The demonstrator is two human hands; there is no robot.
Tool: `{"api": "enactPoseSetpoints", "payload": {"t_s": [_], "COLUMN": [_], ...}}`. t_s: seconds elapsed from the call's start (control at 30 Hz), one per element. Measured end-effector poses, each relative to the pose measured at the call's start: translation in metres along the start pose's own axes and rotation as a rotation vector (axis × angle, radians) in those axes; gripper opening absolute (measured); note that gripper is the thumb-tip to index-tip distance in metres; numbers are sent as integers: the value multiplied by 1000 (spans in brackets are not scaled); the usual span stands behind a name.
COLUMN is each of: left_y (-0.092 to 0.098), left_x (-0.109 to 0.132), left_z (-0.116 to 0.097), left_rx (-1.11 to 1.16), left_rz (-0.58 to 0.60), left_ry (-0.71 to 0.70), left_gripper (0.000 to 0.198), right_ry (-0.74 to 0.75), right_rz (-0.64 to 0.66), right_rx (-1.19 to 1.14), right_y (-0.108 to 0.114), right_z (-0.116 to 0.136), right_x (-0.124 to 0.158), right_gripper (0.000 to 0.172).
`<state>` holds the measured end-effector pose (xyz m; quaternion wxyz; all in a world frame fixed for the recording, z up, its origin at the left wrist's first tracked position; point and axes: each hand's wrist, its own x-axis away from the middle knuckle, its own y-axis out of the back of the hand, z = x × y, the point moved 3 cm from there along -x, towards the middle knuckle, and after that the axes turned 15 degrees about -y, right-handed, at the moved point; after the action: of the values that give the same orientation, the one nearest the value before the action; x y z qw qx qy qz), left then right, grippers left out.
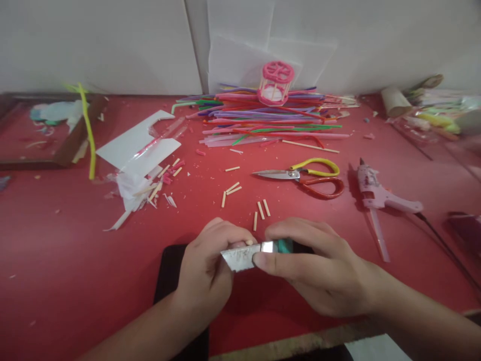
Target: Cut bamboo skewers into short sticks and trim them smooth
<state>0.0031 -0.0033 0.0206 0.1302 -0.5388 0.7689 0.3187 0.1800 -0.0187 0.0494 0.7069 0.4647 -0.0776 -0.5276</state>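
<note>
My right hand [319, 265] is closed around a utility knife [240, 257], its wide metal blade pointing left and a green part showing near the fingers. The thumb presses on the blade's side. My left hand [214, 265] is closed, with the pale end of a small wooden stick [249, 242] showing between its fingers just above the blade. The rest of that stick is hidden. Several short cut stick pieces [260, 210] lie on the red table [93, 260] beyond my hands.
Scissors [300, 174] with yellow and red handles and a pink glue gun [379, 193] lie to the right. Behind are coloured pipe cleaners [263, 120] and a small pink-topped stick cage [277, 82]. Paper scraps [137, 150] lie left. A black phone-like slab [167, 271] is under my left hand.
</note>
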Motion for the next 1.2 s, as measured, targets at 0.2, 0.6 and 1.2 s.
{"api": "enactPoseSetpoints", "payload": {"t_s": [0.2,0.6,1.2], "left_y": [0,3,1], "left_x": [2,-4,4], "left_z": [0,-5,-2], "left_rx": [10,-15,116], "left_rz": [5,21,-67], "left_ry": [3,-105,-57], "left_gripper": [24,20,19], "right_ry": [3,10,-102], "right_rz": [0,26,-159], "right_rx": [8,-43,-52], "right_y": [0,4,14], "right_z": [-2,2,-31], "right_x": [1,-1,-5], "right_gripper": [36,31,27]}}
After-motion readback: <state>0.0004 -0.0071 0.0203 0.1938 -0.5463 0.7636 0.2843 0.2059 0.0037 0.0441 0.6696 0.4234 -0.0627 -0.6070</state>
